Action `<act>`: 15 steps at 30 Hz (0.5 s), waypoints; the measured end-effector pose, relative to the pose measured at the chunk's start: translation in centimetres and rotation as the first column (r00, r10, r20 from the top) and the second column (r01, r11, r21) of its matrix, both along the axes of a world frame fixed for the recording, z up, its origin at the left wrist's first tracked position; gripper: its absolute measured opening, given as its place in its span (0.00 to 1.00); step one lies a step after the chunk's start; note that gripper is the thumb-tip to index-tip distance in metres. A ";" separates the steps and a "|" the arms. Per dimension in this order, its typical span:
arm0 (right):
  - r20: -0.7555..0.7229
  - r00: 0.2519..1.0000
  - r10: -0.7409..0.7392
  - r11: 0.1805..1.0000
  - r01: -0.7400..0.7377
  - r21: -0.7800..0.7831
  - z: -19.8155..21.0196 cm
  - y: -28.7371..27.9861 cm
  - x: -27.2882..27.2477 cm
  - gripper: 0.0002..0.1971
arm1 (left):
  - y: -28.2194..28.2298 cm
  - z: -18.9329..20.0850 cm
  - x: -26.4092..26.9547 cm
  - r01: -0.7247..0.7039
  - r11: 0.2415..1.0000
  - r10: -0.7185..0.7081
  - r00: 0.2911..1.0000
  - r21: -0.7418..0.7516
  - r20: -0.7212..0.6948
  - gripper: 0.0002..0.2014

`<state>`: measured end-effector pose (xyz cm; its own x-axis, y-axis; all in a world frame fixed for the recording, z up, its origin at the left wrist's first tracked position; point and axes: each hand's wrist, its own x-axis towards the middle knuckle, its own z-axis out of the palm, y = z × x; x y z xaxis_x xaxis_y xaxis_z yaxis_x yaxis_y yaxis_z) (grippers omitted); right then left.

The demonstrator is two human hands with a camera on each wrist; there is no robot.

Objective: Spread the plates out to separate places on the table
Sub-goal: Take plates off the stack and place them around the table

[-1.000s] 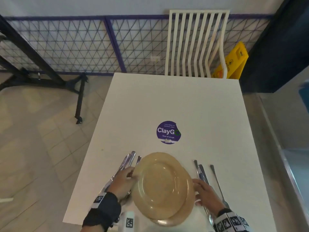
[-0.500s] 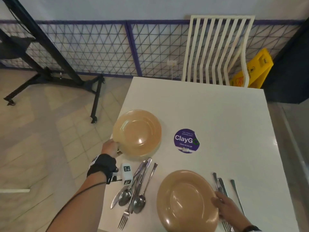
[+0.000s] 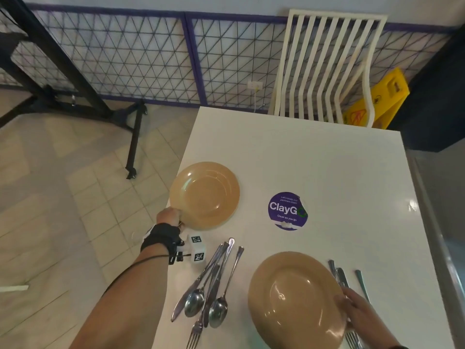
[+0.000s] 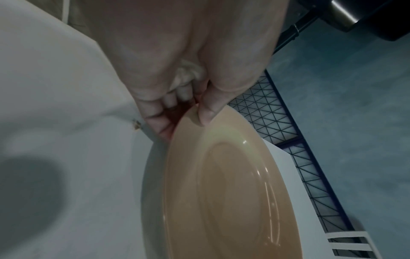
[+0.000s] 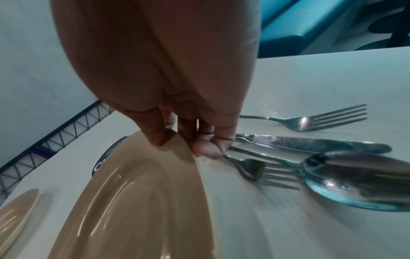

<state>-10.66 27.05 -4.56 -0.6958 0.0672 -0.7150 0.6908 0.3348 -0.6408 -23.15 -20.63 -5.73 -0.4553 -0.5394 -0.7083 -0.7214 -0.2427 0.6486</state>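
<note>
On white table, plates farther apart, hands still gripping

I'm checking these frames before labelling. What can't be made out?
- Near plate: near rim cut by head view's bottom edge.
- Right cutlery: partly hidden by that plate and right hand.
- Far plate touching the table: unclear; left hand pinches its rim.
</note>
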 end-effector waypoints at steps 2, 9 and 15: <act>-0.017 1.000 0.005 1.000 -0.005 0.008 0.1 0.0 0.0 0.12 | 0.0 -0.3 0.3 -0.018 1.000 0.018 1.000 0.024 0.008 0.12; -0.049 0.997 -0.053 0.998 0.050 -0.049 0.3 -0.7 -0.1 0.11 | 0.2 -0.7 4.1 0.089 0.983 -0.093 0.995 -0.164 -0.020 0.12; -0.049 0.993 -0.103 0.992 0.099 -0.073 0.5 -1.0 0.0 0.12 | 8.8 2.7 9.3 0.442 0.880 -0.459 0.885 -0.177 -0.074 0.04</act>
<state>-10.69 26.04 -4.02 -0.7248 0.0895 -0.6831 0.6835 0.2175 -0.6968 -13.83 -11.87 -3.04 -0.7451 -0.3530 -0.5659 -0.6507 0.1983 0.7330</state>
